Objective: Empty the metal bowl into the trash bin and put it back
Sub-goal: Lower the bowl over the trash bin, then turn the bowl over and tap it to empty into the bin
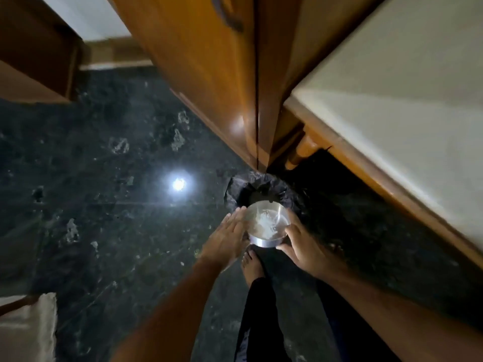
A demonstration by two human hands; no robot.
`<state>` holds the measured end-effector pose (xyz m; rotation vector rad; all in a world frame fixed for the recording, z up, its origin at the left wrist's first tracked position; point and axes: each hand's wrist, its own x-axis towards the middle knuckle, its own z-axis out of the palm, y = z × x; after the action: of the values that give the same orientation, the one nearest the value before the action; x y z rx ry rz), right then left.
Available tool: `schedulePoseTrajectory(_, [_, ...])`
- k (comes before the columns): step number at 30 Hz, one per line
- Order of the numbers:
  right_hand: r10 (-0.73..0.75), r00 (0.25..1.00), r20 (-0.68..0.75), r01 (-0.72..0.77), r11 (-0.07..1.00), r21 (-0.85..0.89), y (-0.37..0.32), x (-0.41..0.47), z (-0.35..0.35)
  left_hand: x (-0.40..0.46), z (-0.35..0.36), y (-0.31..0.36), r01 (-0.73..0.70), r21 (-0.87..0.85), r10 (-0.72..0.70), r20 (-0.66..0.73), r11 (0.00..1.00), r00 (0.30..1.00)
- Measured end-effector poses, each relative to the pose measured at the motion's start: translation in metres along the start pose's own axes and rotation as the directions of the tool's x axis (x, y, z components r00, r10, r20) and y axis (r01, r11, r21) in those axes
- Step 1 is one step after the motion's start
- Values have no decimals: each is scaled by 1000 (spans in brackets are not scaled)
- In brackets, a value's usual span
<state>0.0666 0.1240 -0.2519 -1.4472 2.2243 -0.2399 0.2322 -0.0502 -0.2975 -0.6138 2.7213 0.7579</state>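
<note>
Forearms, bare, reaching in from the near edge toward the round shiny metal bowl [268,223]. Between them, below the bowl, one bare foot [252,265] on the floor, with a black trouser leg [258,317] behind it. Right hand [303,246] gripping the bowl's right side, thumb hooked over the rim, fingers wrapped along the outer wall near the base. Left hand [226,237] laid flat against the bowl's left side, fingers straight and held together, fingertips reaching the rim; palm touching or merely beside the wall, impossible to tell. Bowl held roughly upright, mouth open toward the camera, a heap of white grainy food [264,226] still lying inside. Just beyond the bowl, partly covered by its far rim, the round trash bin lined with a crumpled black plastic bag [235,194], dark and open at the top. Around bowl and bin, dark green speckled stone floor [104,205], with a bright round light reflection [178,184] to the bowl's left. Beyond the bin, the corner of a glossy orange-brown wooden cabinet [209,74], doors closed. Right of the bowl, a pale slab with a wooden edge [392,113] running diagonally.
</note>
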Motion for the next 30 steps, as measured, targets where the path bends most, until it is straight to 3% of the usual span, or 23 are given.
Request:
schedulePoseTrajectory(3, [8,999,53,-9,1000,12,28,25,46,25,31,-21,125,-169,-100,151,978,983])
schedulePoseTrajectory(7, [23,999,-29,-21,998,67,56,61,84,64,52,-35,193,-304,-150,157,933,976])
schedulePoseTrajectory(12, [129,989,-70,-116,980,162,84,112,98,118,59,-45,327,-566,-247,216,757,945])
schedulePoseTrajectory(18, [431,880,200,-471,848,244,95,182,107,170,85,-47,585,-629,-536,298,512,790])
schedulePoseTrajectory(25, [489,824,284,-559,781,277,94,186,115,163,113,-43,603,-710,-644,276,365,714])
schedulePoseTrajectory(30, [506,828,241,-560,757,335,93,176,126,153,131,-36,559,-790,-667,277,251,691])
